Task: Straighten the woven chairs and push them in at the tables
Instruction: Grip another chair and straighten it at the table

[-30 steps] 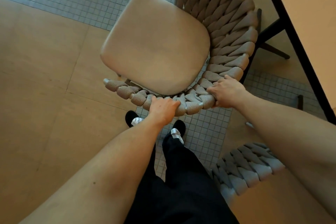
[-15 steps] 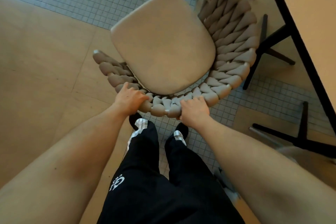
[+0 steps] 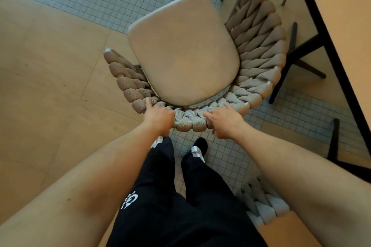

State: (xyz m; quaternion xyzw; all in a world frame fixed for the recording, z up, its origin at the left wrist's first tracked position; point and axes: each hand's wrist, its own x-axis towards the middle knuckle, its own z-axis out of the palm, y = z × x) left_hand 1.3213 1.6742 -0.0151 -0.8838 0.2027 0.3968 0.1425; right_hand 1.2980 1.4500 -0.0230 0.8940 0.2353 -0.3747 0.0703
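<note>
Two woven chairs: one chair [image 3: 259, 50] ahead, both hands (left hand [image 3: 159, 116], right hand [image 3: 225, 123]) loosely resting on its backrest, fingers unclenched; second chair [image 3: 263, 206] at five o'clock.

We have open floor [image 3: 50, 70] left of the woven chair [image 3: 259, 50]; table [image 3: 345, 32] and its dark legs [image 3: 297, 54] block the right.

Counts: 2 woven chairs, 1 table, 2 hands.

One full woven chair [image 3: 259, 50] with 1 seat cushion [image 3: 184, 50]; second chair [image 3: 265, 206] only partly in view at lower right. 1 table [image 3: 345, 16] at right edge, dark legs under it, number unclear. 1 left hand [image 3: 159, 117], 1 right hand [image 3: 225, 123], 2 shoes, only one [image 3: 198, 147] clearly seen.
</note>
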